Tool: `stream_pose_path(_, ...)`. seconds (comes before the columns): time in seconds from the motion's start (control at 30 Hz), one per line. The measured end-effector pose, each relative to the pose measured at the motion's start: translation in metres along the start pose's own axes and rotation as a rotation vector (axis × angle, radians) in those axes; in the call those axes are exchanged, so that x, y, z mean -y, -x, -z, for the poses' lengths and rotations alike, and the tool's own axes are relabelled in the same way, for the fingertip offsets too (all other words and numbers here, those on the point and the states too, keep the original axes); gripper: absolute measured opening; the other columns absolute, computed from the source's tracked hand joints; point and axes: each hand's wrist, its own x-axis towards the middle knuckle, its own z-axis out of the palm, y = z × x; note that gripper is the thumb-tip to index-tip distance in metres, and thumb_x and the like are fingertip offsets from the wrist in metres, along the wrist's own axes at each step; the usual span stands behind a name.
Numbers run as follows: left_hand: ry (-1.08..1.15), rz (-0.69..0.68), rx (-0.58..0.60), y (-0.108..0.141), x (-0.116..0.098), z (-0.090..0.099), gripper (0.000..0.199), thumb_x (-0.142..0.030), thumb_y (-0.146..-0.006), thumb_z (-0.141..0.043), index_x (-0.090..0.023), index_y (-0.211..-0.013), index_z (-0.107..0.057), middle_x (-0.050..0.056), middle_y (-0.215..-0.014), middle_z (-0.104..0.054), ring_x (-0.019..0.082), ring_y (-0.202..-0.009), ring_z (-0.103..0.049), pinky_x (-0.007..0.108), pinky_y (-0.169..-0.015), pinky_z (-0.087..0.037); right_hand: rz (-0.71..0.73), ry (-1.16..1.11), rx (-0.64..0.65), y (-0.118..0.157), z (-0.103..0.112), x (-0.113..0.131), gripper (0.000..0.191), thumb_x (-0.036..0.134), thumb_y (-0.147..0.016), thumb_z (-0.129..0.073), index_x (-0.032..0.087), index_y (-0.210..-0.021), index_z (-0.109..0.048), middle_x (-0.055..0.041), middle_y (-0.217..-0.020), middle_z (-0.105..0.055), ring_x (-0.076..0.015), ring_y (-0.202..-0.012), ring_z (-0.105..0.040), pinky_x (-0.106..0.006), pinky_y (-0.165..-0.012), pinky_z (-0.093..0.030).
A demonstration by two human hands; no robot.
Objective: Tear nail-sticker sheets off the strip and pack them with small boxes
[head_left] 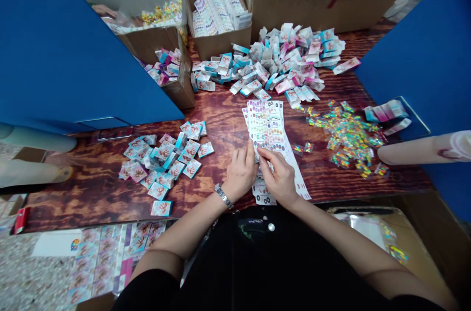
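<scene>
Printed paper strips point(275, 127) with rows of coloured round marks lie on the wooden table before me. Over their lower part, my left hand point(242, 169), with a metal watch at the wrist, and my right hand point(278, 176) meet at the fingertips. Both hands have bent, closed fingers around something small and pale that I cannot make out. Small closed boxes point(158, 191) form a loose pile to the left. Small clear packets with yellow and green contents point(349, 134) are heaped on the right.
Open boxes point(272, 63) are piled at the back. Behind stand a carton of printed strips point(222, 38), a large carton point(312, 4) and a carton of small boxes point(184, 85). Blue panels point(73, 56) flank the table point(224, 119). An open container point(415, 247) is below right.
</scene>
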Motion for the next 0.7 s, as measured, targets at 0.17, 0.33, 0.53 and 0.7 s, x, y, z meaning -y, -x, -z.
stream_pose_path(0.17,-0.014,0.011,0.029,0.002,-0.003,0.003,0.066,-0.03,-0.096,-0.041,-0.004,-0.15,-0.014,0.018,-0.111,-0.056,0.026,-0.098,-0.05,0.038,-0.084,-0.046,-0.249,-0.291,-0.049,0.008,-0.009,-0.01,0.029,0.027,-0.092,-0.056,0.023,-0.12,-0.059,-0.0073,-0.113,-0.068,-0.02,-0.104,-0.066,-0.038,-0.092,-0.056)
stream_pose_path(0.33,-0.039,0.02,0.022,0.0,-0.005,0.002,0.066,-0.029,-0.096,-0.039,-0.004,-0.151,-0.011,0.018,-0.112,-0.056,0.026,-0.098,-0.049,0.037,-0.082,-0.046,-0.256,-0.249,-0.091,0.011,-0.01,-0.01,0.025,0.028,-0.091,-0.058,0.024,-0.115,-0.062,-0.007,-0.113,-0.068,-0.0197,-0.105,-0.066,-0.038,-0.095,-0.054)
stream_pose_path(0.53,-0.006,-0.024,0.018,0.001,-0.002,0.003,0.067,-0.029,-0.097,-0.04,-0.004,-0.151,-0.009,0.019,-0.112,-0.055,0.026,-0.098,-0.049,0.038,-0.083,-0.047,-0.366,-0.444,-0.059,0.007,-0.008,-0.013,0.021,0.031,-0.088,-0.063,0.023,-0.107,-0.062,-0.0055,-0.105,-0.072,-0.0194,-0.099,-0.069,-0.037,-0.09,-0.057)
stream_pose_path(0.7,-0.103,-0.014,0.08,0.0,-0.006,0.006,0.066,-0.026,-0.097,-0.037,-0.005,-0.152,-0.006,0.019,-0.112,-0.055,0.027,-0.099,-0.049,0.036,-0.077,-0.048,-0.288,-0.294,-0.072,0.013,-0.01,-0.009,0.022,0.029,-0.09,-0.058,0.024,-0.112,-0.062,-0.0061,-0.111,-0.069,-0.0201,-0.103,-0.067,-0.039,-0.093,-0.055)
